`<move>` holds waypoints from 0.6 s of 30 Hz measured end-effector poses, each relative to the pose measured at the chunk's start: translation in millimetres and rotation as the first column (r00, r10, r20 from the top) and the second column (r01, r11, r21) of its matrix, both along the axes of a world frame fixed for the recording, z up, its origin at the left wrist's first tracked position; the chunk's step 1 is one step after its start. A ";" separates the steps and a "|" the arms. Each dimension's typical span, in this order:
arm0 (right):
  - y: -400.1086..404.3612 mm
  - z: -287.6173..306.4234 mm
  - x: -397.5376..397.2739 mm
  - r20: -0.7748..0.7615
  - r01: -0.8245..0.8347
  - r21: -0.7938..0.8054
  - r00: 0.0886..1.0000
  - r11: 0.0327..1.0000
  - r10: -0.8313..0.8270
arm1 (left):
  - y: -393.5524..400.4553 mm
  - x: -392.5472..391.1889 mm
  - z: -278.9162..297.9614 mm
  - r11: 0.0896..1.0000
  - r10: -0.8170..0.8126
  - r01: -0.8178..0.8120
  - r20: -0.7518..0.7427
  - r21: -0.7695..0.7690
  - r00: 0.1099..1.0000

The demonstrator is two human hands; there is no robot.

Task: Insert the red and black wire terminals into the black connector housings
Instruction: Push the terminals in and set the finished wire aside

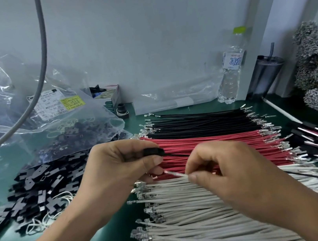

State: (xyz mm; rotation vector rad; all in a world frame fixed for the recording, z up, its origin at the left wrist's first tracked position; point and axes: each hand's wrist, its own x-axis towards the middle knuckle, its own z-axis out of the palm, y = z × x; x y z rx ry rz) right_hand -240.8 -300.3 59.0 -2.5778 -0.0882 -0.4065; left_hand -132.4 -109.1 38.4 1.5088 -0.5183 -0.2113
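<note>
We hold a connector housing and a white wire over the wire rows.

Our left hand (119,163) pinches the black connector housing (154,151), a black wire trailing from it; our right hand (219,171) pinches a white wire (175,173) above the red wires (219,142) on the green mat (109,237).

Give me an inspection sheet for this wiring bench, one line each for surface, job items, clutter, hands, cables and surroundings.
Surface: green bench mat, mostly covered.
Job's things: rows of black wires, red wires and white wires with metal terminals; pile of black connector housings at left.
Clutter: clear plastic bags, clear water bottle, dark tumbler, small open box.
Grippers: left hand grips one black housing; right hand pinches a white wire.
Cables: grey cable hanging at upper left.
Surroundings: grey wall; bundles of metal terminals at right.
</note>
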 end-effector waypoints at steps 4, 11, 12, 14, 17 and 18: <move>-2.6 -1.8 4.2 0.182 0.013 0.170 0.982 0.985 -0.044 | -0.2 -2.3 3.5 0.999 -0.029 0.028 -0.052 -0.020 0.998; -1.8 -8.7 4.6 0.264 0.022 0.133 0.963 0.991 -0.057 | -1.6 -4.5 4.0 0.998 -0.053 0.052 -0.069 -0.026 0.996; -0.9 -9.8 4.8 0.276 0.032 0.114 0.959 0.993 -0.063 | -1.4 -4.5 3.9 0.998 -0.057 0.055 -0.071 -0.026 0.996; 0.9 -11.6 5.1 0.309 0.045 0.074 0.949 0.996 -0.066 | -1.4 -4.8 3.3 0.998 -0.062 0.061 -0.072 -0.019 0.996; 2.8 -12.0 5.1 0.361 0.044 0.031 0.931 0.999 -0.052 | -1.9 -5.2 2.8 0.998 -0.066 0.065 -0.071 -0.012 0.995; 2.8 -11.9 5.0 0.373 0.041 0.028 0.927 0.999 -0.048 | -2.1 -5.0 2.9 0.998 -0.063 0.062 -0.072 -0.014 0.995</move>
